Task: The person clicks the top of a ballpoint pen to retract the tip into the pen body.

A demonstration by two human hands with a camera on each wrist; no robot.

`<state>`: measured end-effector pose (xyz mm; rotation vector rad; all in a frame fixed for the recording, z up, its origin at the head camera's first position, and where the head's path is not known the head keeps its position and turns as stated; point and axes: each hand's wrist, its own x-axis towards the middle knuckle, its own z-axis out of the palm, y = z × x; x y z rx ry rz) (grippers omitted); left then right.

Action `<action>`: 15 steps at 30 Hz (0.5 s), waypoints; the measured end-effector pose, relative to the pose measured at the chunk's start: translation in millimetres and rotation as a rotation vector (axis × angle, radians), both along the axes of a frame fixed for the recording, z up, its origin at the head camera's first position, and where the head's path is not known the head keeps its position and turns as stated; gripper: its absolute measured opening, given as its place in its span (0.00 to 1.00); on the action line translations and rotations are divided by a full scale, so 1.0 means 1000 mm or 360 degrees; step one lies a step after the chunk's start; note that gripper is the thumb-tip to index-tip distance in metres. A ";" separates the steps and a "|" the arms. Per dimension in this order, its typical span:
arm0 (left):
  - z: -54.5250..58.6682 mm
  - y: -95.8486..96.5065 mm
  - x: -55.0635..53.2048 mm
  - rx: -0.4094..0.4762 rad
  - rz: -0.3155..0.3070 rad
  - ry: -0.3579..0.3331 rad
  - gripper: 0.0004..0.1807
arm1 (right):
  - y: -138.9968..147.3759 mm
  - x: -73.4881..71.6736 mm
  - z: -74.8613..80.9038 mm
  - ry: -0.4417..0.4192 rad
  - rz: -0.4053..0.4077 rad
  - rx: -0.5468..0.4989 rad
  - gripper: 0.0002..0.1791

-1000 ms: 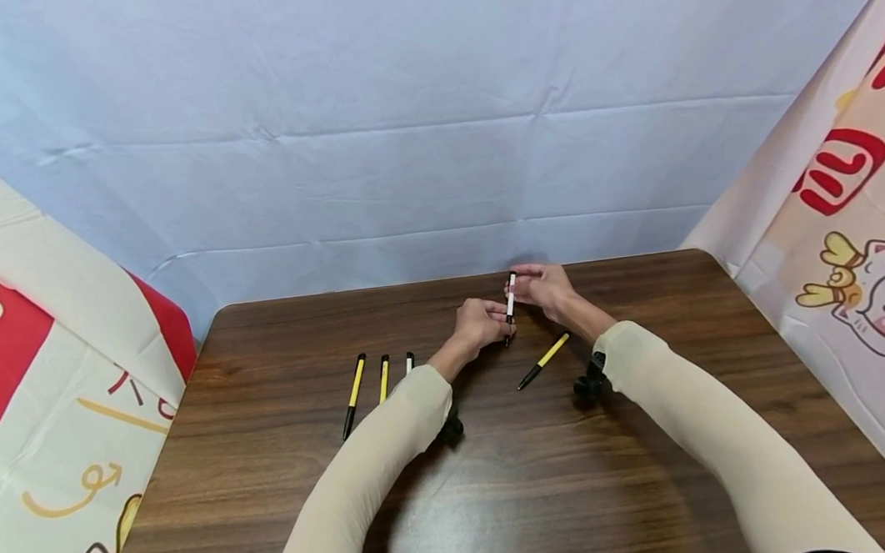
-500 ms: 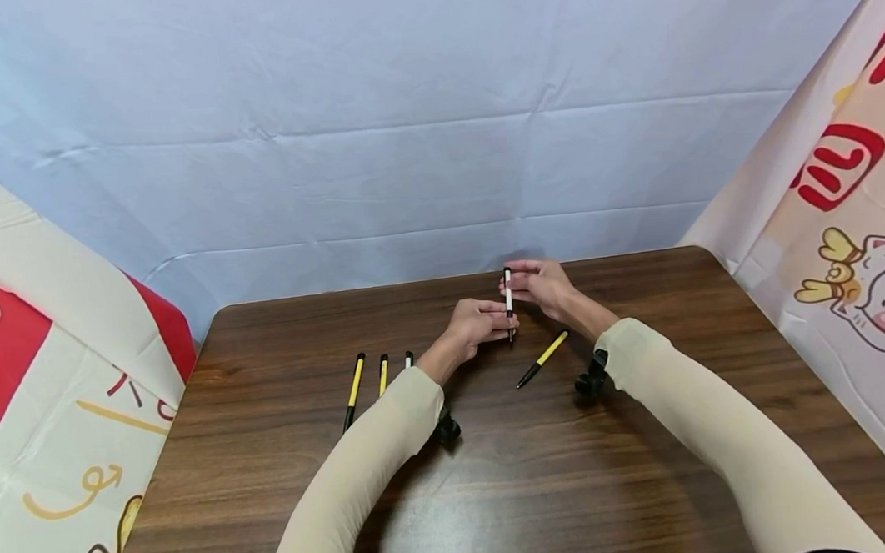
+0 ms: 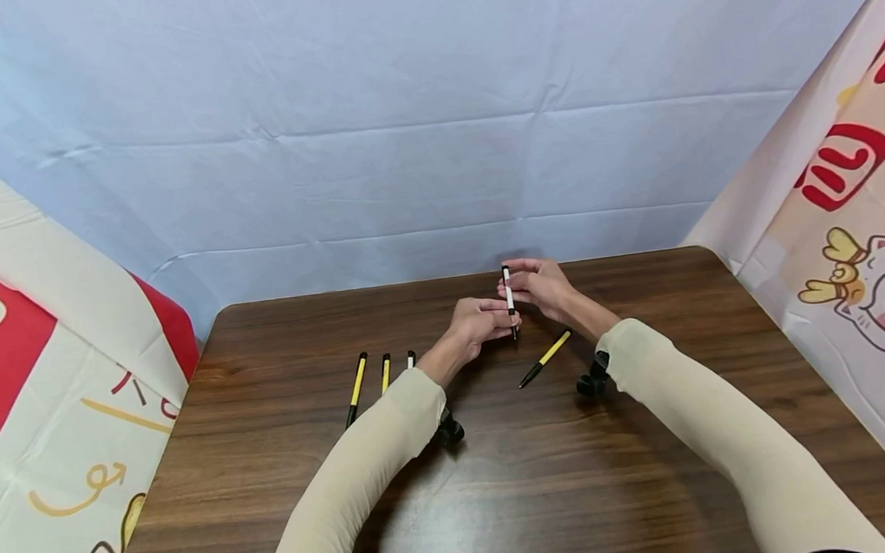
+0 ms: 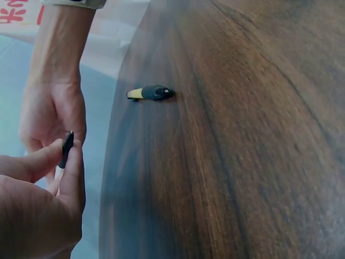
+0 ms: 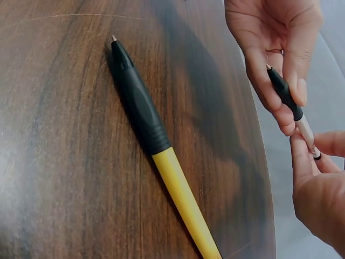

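A white ballpoint pen (image 3: 508, 288) with a black grip and black top is held between both hands above the far part of the table. My left hand (image 3: 478, 321) pinches its black grip (image 5: 284, 93) between thumb and fingers, the metal tip pointing toward me. At the pen's other end, my right hand (image 3: 539, 286) pinches the white barrel near the black top. Below the hands, a yellow pen (image 3: 544, 360) with a black grip lies slanted on the table; the right wrist view has this yellow pen (image 5: 180, 191) large and close.
Left of my left forearm lie two yellow pens (image 3: 356, 384) (image 3: 385, 373) and a white pen (image 3: 411, 359), partly covered by the sleeve. The brown wooden table (image 3: 543, 480) ends at a pale cloth backdrop (image 3: 406, 145). Printed cloths hang at both sides.
The white pen has turned slightly in my hands, its tip shifting a little right and its top a little left. Both hands keep their hold, and the pens on the table stay put.
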<state>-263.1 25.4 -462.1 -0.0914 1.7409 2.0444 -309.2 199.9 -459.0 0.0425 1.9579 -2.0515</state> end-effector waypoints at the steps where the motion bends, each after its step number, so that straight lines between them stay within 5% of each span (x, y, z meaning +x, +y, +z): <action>1: 0.001 0.000 0.000 -0.0002 0.0011 0.0001 0.20 | -0.001 0.000 0.000 0.0004 -0.0002 -0.0008 0.30; 15: 0.012 0.002 0.004 -0.0034 0.0040 0.0014 0.18 | -0.005 0.002 0.004 0.0058 -0.0091 -0.0069 0.29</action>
